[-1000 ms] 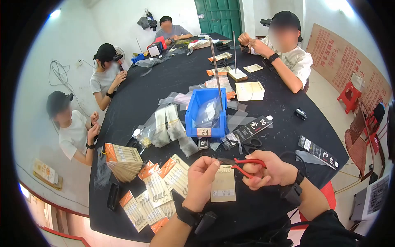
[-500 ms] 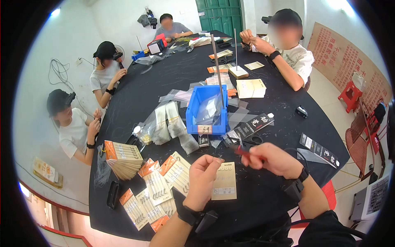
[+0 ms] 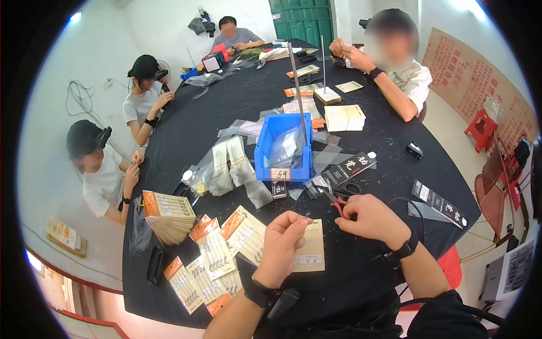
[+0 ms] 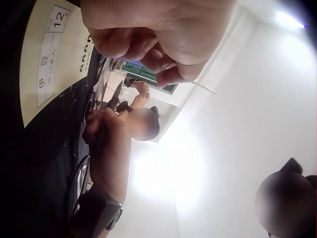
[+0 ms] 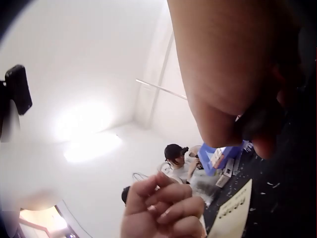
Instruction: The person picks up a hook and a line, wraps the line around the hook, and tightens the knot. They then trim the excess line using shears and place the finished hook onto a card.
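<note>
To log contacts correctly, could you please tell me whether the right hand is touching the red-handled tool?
Touching. The head view shows the right hand with its fingers curled round the red-handled tool.

Blue bin [image 3: 284,148], black tablecloth [image 3: 361,271], red-handled pliers [image 3: 340,207]

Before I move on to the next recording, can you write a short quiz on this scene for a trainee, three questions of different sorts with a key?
1. Multiple choice: which hand holds the red tool?
a) the left hand
b) the right hand
c) neither
2. True or false: the black scissors lie outside the blue bin.
3. Fill in: in the left wrist view, the number in the box on the card is ____.

Key: 1. b; 2. true; 3. 12
</note>
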`<move>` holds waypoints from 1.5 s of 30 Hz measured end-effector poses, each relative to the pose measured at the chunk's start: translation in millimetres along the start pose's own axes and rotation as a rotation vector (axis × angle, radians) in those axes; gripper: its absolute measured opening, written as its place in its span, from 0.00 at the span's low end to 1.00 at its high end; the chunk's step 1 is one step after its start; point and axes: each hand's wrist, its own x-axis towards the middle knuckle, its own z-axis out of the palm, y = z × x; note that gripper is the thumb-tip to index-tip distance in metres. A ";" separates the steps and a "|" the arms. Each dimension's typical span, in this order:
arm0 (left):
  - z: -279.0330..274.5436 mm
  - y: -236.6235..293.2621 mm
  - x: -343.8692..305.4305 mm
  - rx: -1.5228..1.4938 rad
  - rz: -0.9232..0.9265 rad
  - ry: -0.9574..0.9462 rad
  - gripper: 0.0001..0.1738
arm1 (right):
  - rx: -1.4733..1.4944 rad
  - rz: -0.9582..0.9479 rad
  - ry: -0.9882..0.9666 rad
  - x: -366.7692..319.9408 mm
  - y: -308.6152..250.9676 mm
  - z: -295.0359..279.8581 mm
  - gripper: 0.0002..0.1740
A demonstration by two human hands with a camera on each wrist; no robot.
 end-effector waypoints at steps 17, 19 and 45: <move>-1.6 -2.3 -1.6 -0.008 -0.122 -0.161 0.06 | 0.060 -0.249 0.359 4.7 -17.8 0.3 0.06; -1.8 -2.9 -1.5 -0.029 -0.139 -0.183 0.06 | 0.338 -0.221 0.178 4.0 -20.0 -8.2 0.09; -1.3 -6.4 -3.0 -0.060 -0.244 -0.265 0.04 | 0.291 -0.419 0.122 2.7 -29.1 -3.8 0.08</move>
